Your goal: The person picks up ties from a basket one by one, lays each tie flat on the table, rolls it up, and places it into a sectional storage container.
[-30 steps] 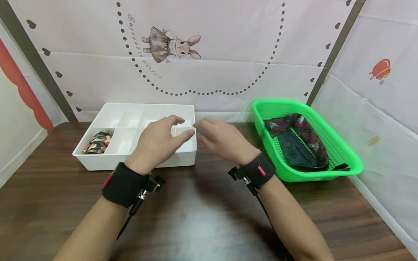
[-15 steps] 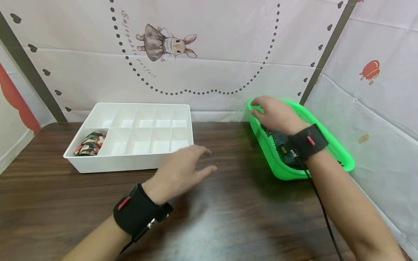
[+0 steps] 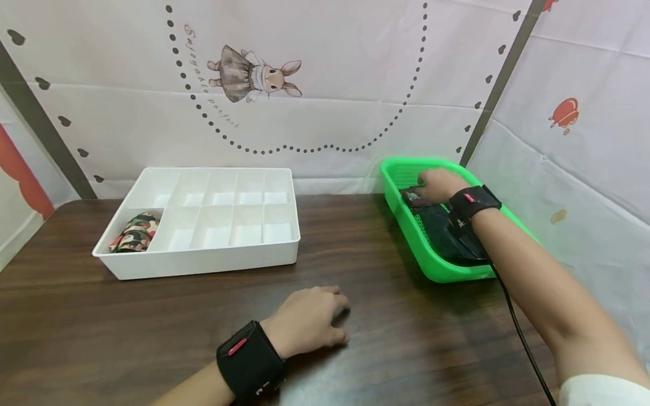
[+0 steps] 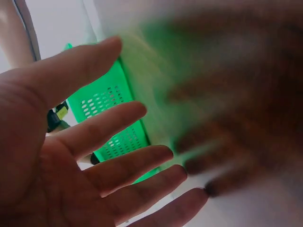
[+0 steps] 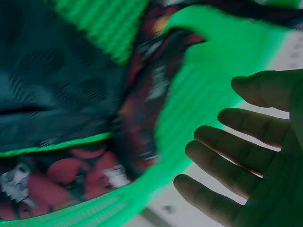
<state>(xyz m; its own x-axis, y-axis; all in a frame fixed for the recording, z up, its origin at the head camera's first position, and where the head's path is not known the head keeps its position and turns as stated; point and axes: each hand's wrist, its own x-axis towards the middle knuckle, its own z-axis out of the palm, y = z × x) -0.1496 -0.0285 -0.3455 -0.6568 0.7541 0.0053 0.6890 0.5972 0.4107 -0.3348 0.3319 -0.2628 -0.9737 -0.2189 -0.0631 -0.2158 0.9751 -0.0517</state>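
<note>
My right hand reaches into the far end of a green mesh basket, just above a dark red patterned cloth. In the right wrist view the right hand's fingers are spread and straight, holding nothing, over the red cloth and a dark green cloth. The dark green cloth fills the basket's near half. My left hand rests palm down on the brown table with relaxed fingers, empty.
A white divided box stands at the back left, with a rolled camouflage cloth in its front left compartment. White printed sheets form walls behind and on the right, close to the basket.
My right hand has moved from the box to the basket and down onto the cloths. My left hand has drawn back from the box and settled on the table near me.
</note>
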